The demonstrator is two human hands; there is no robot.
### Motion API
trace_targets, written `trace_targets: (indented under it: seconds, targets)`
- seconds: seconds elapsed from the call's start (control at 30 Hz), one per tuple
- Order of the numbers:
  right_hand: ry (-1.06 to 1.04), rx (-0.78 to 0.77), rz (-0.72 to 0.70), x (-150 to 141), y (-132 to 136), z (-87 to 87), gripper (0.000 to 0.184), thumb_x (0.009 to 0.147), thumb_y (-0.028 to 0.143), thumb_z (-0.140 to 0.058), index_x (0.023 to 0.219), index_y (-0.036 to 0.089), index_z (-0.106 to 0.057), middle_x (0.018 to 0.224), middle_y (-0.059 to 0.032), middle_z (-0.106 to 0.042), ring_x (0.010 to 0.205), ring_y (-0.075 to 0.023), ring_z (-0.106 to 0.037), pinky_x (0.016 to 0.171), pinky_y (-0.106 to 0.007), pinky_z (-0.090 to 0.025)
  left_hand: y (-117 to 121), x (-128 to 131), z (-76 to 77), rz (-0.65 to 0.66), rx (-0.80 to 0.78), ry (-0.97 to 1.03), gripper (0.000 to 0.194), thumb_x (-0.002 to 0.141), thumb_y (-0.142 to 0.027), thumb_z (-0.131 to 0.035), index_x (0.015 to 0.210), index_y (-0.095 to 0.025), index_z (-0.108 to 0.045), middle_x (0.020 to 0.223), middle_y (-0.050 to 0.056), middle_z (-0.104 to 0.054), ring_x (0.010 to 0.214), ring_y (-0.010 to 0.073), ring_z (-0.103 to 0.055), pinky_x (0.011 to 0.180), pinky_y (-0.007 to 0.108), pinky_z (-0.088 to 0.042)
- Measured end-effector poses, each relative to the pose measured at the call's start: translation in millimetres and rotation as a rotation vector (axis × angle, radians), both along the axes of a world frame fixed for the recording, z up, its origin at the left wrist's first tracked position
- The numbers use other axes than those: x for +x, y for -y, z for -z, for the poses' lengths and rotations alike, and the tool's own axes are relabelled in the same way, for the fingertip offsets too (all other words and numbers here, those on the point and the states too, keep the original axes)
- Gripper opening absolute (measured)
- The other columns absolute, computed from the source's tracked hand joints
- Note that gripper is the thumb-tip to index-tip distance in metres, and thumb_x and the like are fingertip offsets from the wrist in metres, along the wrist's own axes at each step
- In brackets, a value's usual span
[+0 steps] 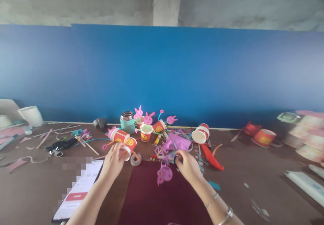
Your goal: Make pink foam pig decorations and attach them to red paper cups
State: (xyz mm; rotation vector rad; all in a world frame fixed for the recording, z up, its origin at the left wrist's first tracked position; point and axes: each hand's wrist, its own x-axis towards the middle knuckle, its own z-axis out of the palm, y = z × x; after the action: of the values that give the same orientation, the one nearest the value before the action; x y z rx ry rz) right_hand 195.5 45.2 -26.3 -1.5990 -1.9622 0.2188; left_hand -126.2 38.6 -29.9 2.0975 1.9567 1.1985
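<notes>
My left hand (113, 157) has its fingers closed on a red and yellow paper cup (131, 144), which is tilted on its side. An orange strip (136, 155) shows beside the cup, close to a roll of clear tape (136, 160). My right hand (186, 164) is curled with its fingertips at a small dark object that I cannot make out. Near those fingertips lie a red and white pen (159, 157) and crumpled purple paper (179, 142). Pink cut-out face shapes (166, 173) rest on a dark red sheet (152, 198) between my hands.
Behind my hands stand paper cups with pink faces (146, 132) and a teal jar (127, 122). A phone (78, 191) lies at left. Right of centre are a white-based cup (199, 135) and a red pouch-like item (212, 159). Stacked cups (310, 137) stand far right; paper scraps are scattered.
</notes>
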Motion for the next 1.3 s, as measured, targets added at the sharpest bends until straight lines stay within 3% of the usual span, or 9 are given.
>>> trace_targets:
  seconds: [0.1,0.2,0.3,0.5,0.73,0.87,1.0,1.13,1.3]
  targets:
    - [-0.015,0.048,-0.066,-4.8,4.4,-3.8,0.017,0.074,0.008,-0.049,0.081,0.018,-0.061,0.081,-0.0049,-0.064,0.077,-0.0195,-0.061,0.071,-0.027,-0.043,0.3,1.5,-5.0,-0.056,0.103,0.024,0.019,0.074,-0.022,-0.049,0.092,-0.022,-0.047,0.091,0.006,-0.060,0.089,0.0239,-0.061,0.076,0.035,-0.050]
    - [-0.038,0.051,-0.257,-12.0,11.0,-10.9,0.013,0.075,0.011,-0.053,0.075,0.019,-0.063,0.079,-0.0036,-0.061,0.079,-0.0183,-0.059,0.073,-0.027,-0.044,4.0,4.3,-11.4,-0.162,0.224,0.040,0.023,0.075,-0.030,-0.051,0.095,-0.021,-0.045,0.090,0.006,-0.060,0.082,0.0232,-0.062,0.070,0.033,-0.049]
    - [-0.003,-0.014,-0.393,-18.9,17.8,-14.5,0.007,0.074,0.018,-0.061,0.077,0.021,-0.066,0.090,-0.0052,-0.060,0.089,-0.0201,-0.056,0.081,-0.030,-0.043,8.5,7.6,-17.2,-0.183,0.225,0.026,0.023,0.075,-0.028,-0.051,0.096,-0.021,-0.046,0.088,0.005,-0.062,0.075,0.0219,-0.062,0.067,0.031,-0.047]
    - [0.093,-0.115,-0.325,-18.7,20.1,-1.3,0.041,0.062,0.033,-0.074,0.100,0.021,-0.062,0.106,-0.0087,-0.053,0.109,-0.0292,-0.045,0.095,-0.041,-0.036,12.9,15.7,-22.1,-0.010,0.038,0.061,0.012,0.076,-0.023,-0.046,0.087,-0.022,-0.051,0.082,0.001,-0.064,0.075,0.0185,-0.061,0.069,0.027,-0.044]
    - [0.007,-0.023,-0.197,-17.4,12.2,0.5,0.010,0.065,0.020,-0.064,0.069,0.019,-0.055,0.085,-0.0035,-0.058,0.089,-0.0236,-0.052,0.082,-0.035,-0.038,13.3,25.1,-53.0,0.128,-0.238,0.110,0.020,0.077,-0.035,-0.049,0.075,-0.018,-0.059,0.070,0.001,-0.062,0.065,0.0174,-0.056,0.062,0.026,-0.038]
    - [-0.240,-0.105,-0.142,-13.8,3.5,-2.3,0.016,0.072,0.027,-0.060,0.060,0.019,-0.053,0.061,-0.0001,-0.058,0.062,-0.0177,-0.053,0.061,-0.028,-0.038,7.5,34.1,-72.0,0.330,-0.419,0.045,0.025,0.075,-0.036,-0.050,0.061,-0.017,-0.057,0.057,-0.003,-0.053,0.059,0.0140,-0.050,0.054,0.023,-0.031]
    - [-0.604,-0.152,-0.026,-8.4,-2.0,-5.5,0.024,0.068,0.036,-0.064,0.056,0.019,-0.053,0.048,0.0033,-0.052,0.048,-0.0134,-0.047,0.049,-0.024,-0.033,-0.9,49.2,-77.4,0.474,-0.623,-0.001,0.018,0.068,-0.032,-0.056,0.060,-0.016,-0.062,0.057,-0.003,-0.056,0.058,0.0131,-0.051,0.052,0.021,-0.031]
    - [-1.007,-0.296,0.009,-7.5,-1.2,-9.9,0.028,0.066,0.043,-0.068,0.062,0.018,-0.054,0.043,0.0048,-0.052,0.040,-0.0096,-0.042,0.041,-0.021,-0.027,-8.5,61.2,-80.8,0.520,-0.568,-0.038,0.017,0.067,-0.028,-0.056,0.074,-0.018,-0.068,0.074,-0.001,-0.066,0.068,0.0153,-0.057,0.058,0.022,-0.035]
    - [-1.284,-0.356,-0.020,-9.5,0.7,-13.9,0.031,0.060,0.038,-0.077,0.068,0.016,-0.056,0.050,0.0035,-0.058,0.045,-0.0088,-0.050,0.043,-0.018,-0.034,-14.9,70.6,-87.2,0.597,-0.549,-0.145,0.026,0.077,-0.037,-0.049,0.073,-0.018,-0.067,0.079,0.002,-0.068,0.071,0.0165,-0.059,0.061,0.023,-0.036]
